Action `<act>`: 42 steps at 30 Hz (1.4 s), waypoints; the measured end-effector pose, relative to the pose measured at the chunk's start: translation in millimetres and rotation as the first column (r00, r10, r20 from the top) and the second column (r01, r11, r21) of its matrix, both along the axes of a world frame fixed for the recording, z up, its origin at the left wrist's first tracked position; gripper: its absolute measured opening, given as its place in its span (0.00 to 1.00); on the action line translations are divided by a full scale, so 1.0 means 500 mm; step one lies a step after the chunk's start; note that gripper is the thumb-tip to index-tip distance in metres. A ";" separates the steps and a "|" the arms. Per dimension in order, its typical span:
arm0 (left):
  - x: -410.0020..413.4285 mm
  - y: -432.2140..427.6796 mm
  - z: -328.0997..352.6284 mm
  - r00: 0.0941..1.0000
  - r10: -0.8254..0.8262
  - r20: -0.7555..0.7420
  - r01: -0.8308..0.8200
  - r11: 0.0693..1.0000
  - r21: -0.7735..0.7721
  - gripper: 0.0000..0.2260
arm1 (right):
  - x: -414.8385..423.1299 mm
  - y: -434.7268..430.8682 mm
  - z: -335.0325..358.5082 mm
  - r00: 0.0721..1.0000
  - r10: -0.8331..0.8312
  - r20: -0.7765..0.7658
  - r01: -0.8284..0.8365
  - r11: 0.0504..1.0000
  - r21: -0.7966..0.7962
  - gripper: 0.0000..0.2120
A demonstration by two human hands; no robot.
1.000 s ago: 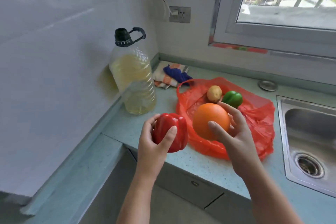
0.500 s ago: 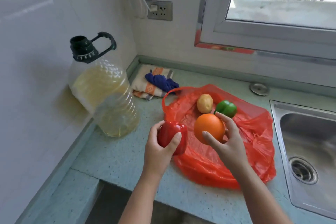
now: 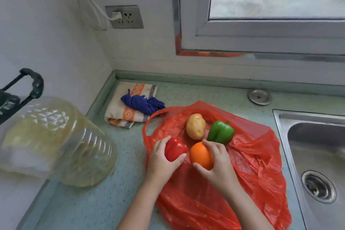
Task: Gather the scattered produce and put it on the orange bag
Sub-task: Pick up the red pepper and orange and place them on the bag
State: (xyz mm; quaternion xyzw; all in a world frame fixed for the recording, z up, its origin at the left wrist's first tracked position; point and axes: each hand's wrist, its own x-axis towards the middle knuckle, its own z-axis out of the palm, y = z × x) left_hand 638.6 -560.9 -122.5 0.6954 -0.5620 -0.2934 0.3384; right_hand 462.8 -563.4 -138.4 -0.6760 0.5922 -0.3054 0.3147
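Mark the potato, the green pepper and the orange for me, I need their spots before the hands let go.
potato (image 3: 196, 126), head view, middle of its skin.
green pepper (image 3: 220, 132), head view, front lobes below the stem.
orange (image 3: 200, 155), head view, bare peel between the right hand's fingers.

Orange bag (image 3: 252, 164) flat, crumpled, on counter. Potato (image 3: 195, 126) at its 12 o'clock, green pepper (image 3: 220, 132) touching at potato's 3. Red pepper (image 3: 175, 149) at bag's 9 o'clock edge, orange (image 3: 200, 155) beside it, both hand-held.
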 end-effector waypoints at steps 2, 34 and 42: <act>-0.001 -0.019 -0.011 0.998 -0.026 0.050 0.025 1.000 0.004 0.30 | 0.001 -0.010 -0.014 1.000 0.018 -0.023 -0.018 1.000 0.009 0.34; 0.012 -0.071 -0.043 0.901 -0.171 0.398 0.181 0.983 0.012 0.46 | -0.003 -0.035 -0.032 0.995 0.018 -0.102 -0.025 0.997 -0.075 0.34; 0.012 -0.024 0.016 0.879 -0.152 0.452 0.226 0.967 -0.115 0.34 | -0.005 -0.007 0.024 0.984 -0.022 -0.175 -0.016 0.977 -0.212 0.28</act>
